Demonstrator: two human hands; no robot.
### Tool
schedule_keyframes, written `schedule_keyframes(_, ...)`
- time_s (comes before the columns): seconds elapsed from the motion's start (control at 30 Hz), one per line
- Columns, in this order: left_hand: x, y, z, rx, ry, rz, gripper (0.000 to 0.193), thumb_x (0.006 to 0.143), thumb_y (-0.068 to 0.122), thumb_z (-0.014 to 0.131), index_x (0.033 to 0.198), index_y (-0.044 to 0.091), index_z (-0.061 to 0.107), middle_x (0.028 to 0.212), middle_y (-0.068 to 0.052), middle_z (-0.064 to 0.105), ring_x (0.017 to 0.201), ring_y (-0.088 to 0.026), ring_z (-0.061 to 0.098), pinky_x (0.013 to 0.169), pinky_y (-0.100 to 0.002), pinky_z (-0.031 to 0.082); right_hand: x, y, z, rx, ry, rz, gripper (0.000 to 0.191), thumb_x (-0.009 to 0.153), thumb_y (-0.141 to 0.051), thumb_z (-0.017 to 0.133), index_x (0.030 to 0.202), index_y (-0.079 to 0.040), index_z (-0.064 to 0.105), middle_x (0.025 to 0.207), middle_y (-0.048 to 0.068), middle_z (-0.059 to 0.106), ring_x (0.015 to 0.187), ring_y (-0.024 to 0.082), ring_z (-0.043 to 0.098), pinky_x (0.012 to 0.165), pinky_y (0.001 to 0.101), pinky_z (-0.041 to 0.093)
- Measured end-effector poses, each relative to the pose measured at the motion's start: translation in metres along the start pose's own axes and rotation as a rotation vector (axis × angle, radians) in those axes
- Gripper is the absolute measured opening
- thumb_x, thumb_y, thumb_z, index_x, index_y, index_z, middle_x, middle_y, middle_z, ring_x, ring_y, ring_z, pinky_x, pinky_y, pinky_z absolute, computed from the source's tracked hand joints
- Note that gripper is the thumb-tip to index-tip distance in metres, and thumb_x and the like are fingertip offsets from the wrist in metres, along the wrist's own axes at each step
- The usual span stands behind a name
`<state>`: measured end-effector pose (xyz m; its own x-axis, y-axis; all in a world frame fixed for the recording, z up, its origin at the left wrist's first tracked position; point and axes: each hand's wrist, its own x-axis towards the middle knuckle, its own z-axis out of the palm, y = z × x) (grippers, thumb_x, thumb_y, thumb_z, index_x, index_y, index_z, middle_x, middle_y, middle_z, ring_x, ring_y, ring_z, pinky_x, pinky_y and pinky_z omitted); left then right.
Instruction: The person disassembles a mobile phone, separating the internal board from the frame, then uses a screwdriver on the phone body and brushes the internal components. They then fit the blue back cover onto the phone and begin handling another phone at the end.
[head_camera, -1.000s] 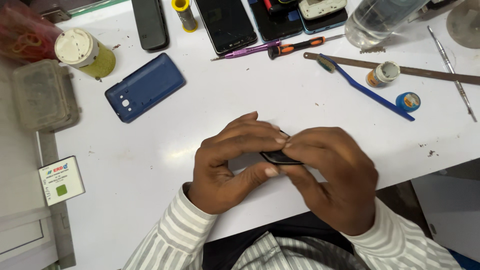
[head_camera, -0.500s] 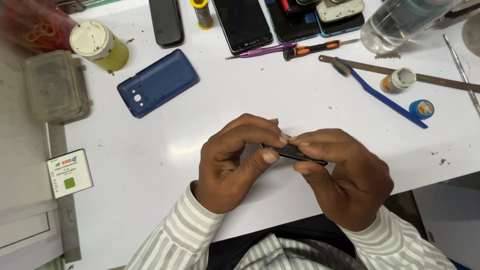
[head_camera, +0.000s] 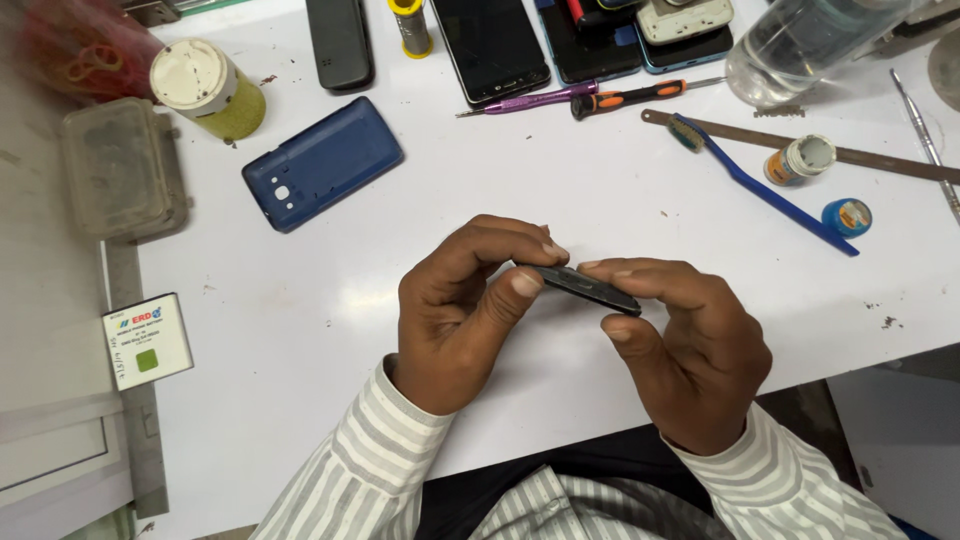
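1. Since the earlier frame both hands had shifted a little toward 3 o'clock over the desk (head_camera: 300, 330), and the left thumb had slid along the edge of the part they held.
2. Left hand (head_camera: 460, 310) was curled, its thumb and fingertips pinching the 9 o'clock end of a thin dark phone frame (head_camera: 585, 287).
3. Right hand (head_camera: 690, 350) pinched the 3 o'clock end of that frame between thumb and forefinger, the other fingers folded under.
4. That frame was held edge-on just above the desk, near its 6 o'clock rim, tilted slightly down toward 3 o'clock.
5. At 10 o'clock from the hands lay a blue phone back cover (head_camera: 322, 163), well apart from them.
6. At 2 o'clock lay a blue toothbrush (head_camera: 765, 187), with a small white-capped pot (head_camera: 800, 158) just beside it and a blue tape roll (head_camera: 846, 216) near its handle end.
7. At 12 o'clock lay a purple screwdriver (head_camera: 540, 99) and an orange-and-black screwdriver (head_camera: 630, 97), end to end below a row of phones.
8. At 9 o'clock a white phone battery (head_camera: 147, 340) rested at the desk's edge.
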<state>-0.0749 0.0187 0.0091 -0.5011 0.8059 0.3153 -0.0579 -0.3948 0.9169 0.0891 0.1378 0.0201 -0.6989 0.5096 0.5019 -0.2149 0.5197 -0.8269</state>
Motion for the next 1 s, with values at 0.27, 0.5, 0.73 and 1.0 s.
schedule_keyframes(0.27, -0.001, -0.001, -0.002, 0.018, 0.003, 0.011, 0.019, 0.109, 0.021, 0.068, 0.118, 0.005, 0.069, 0.113, -0.011, 0.072, 0.113, -0.020, 0.069, 0.111, -0.039, 0.056, 0.003, -0.004, -0.002, -0.072, 0.015, -0.002, 0.017, 0.105, -0.006, 0.065, 0.118, 0.000, 0.056, 0.118, 0.022, 0.073, 0.104, 0.022, 0.076, 0.082, 0.0276, 0.065)
schedule_keyframes(0.5, 0.007, -0.002, -0.006, 0.300, 0.236, -0.018, 0.026, 0.104, 0.028, 0.067, 0.097, 0.004, 0.060, 0.088, -0.008, 0.063, 0.081, -0.014, 0.061, 0.081, -0.028, 0.053, 0.008, -0.005, 0.002, -0.404, 0.131, -0.107, 0.018, 0.097, -0.004, 0.071, 0.110, 0.001, 0.059, 0.107, 0.019, 0.075, 0.099, 0.026, 0.069, 0.084, 0.0356, 0.056)
schedule_keyframes(0.73, 0.023, -0.003, -0.014, 0.075, 0.253, -0.778, 0.059, 0.096, 0.051, 0.055, 0.058, 0.005, 0.059, 0.043, -0.002, 0.051, 0.034, -0.012, 0.046, 0.036, -0.027, 0.039, 0.001, -0.003, -0.004, -0.238, 0.041, -0.062, 0.018, 0.103, -0.006, 0.069, 0.119, -0.003, 0.059, 0.118, 0.018, 0.070, 0.102, 0.021, 0.074, 0.076, 0.0243, 0.060)
schedule_keyframes(1.0, 0.020, -0.007, -0.011, -0.224, 0.181, -0.573, 0.030, 0.092, 0.015, 0.075, 0.112, -0.002, 0.060, 0.082, -0.010, 0.072, 0.066, -0.010, 0.063, 0.058, -0.024, 0.051, 0.000, -0.005, -0.002, -0.175, -0.089, -0.054, 0.019, 0.092, -0.002, 0.067, 0.110, -0.001, 0.061, 0.125, 0.028, 0.050, 0.113, 0.031, 0.068, 0.092, 0.0374, 0.060)
